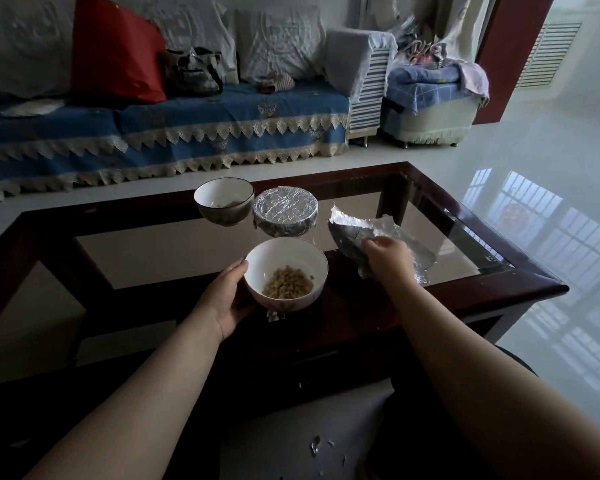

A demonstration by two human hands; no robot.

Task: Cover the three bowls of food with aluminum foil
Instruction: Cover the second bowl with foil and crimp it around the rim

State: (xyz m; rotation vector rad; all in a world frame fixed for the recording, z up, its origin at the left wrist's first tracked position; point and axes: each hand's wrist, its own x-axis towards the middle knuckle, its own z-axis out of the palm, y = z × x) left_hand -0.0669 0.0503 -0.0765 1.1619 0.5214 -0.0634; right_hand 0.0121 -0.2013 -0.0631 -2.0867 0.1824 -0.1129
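My left hand (pixel 227 299) cups the white ceramic bowl of beans (pixel 286 273), while just right of it my right hand (pixel 388 259) pinches a crumpled aluminum foil sheet (pixel 357 226).

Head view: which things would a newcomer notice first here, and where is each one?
Probably the open bowl of food at the table's near edge, steadied by the left hand. Right of it, the right hand pinches a crumpled foil sheet. Behind, one foil-covered bowl stands beside an uncovered bowl.
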